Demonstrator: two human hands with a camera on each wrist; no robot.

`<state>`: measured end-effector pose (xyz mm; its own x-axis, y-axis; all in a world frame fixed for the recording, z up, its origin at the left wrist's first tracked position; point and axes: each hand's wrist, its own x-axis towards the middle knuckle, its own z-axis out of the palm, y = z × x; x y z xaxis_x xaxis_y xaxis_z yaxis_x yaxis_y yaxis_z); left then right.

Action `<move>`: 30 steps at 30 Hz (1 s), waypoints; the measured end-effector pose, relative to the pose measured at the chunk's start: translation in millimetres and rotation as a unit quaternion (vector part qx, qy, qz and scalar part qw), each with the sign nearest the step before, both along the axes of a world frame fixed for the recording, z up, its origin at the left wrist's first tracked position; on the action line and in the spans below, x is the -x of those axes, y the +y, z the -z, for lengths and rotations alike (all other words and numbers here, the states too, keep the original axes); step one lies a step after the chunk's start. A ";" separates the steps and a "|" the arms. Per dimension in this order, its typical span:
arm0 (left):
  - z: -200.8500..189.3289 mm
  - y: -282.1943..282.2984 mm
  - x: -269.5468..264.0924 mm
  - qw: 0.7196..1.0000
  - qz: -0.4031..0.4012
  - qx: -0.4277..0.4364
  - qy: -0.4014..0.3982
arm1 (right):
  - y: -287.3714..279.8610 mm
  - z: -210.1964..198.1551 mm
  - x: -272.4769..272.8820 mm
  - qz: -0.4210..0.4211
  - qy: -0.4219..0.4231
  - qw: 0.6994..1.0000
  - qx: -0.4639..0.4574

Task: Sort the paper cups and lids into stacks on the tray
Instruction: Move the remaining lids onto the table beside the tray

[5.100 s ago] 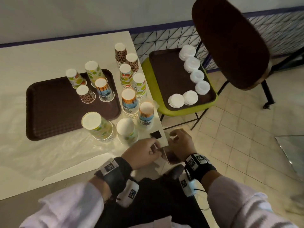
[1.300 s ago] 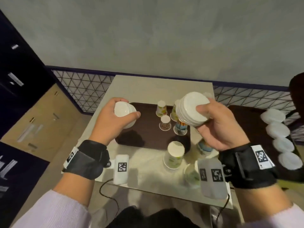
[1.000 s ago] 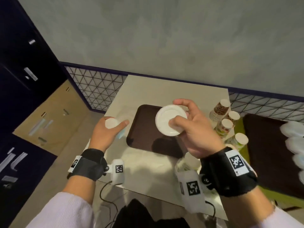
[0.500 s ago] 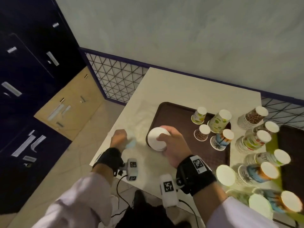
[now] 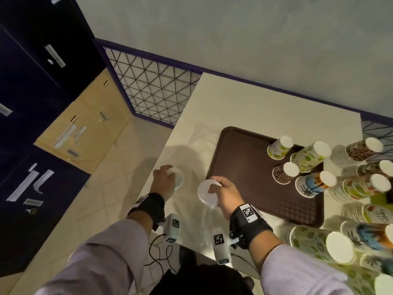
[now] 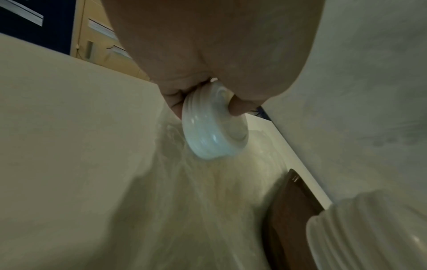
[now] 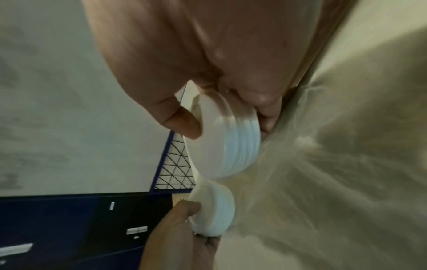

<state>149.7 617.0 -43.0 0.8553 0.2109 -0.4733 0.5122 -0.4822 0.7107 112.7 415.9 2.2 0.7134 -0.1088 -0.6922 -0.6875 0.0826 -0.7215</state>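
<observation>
- White table (image 5: 244, 103) against a grey wall; brown tray (image 5: 244, 167) on its right half, dark cabinets at far left.
- My left hand (image 5: 162, 179) grasps a small stack of white lids (image 6: 212, 131) at the table's near-left edge, left of the tray.
- My right hand (image 5: 225, 193) clasps a larger lid stack (image 5: 206, 193), just beside the tray's near-left corner.
- Four inverted paper cups (image 5: 302, 165) stand on the tray's right side; cup stacks (image 5: 357, 152) crowd the table beyond.

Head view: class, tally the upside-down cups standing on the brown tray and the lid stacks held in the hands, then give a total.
Upside-down cups on the brown tray: 4
Lid stacks, one in the left hand, one in the right hand: 2
Total: 6
</observation>
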 end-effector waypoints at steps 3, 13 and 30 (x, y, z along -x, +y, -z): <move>10.3 12.2 -1.3 0.998 0.043 -0.011 0.042 | 8.2 13.6 -4.2 -0.024 0.018 1.000 0.008; 11.6 25.7 18.9 0.972 0.066 -0.206 -0.096 | 27.9 39.7 -4.4 -0.109 0.000 0.993 0.050; 15.4 -37.9 50.3 0.836 0.445 -0.303 -0.103 | 21.4 49.0 9.1 -0.114 0.001 0.992 0.050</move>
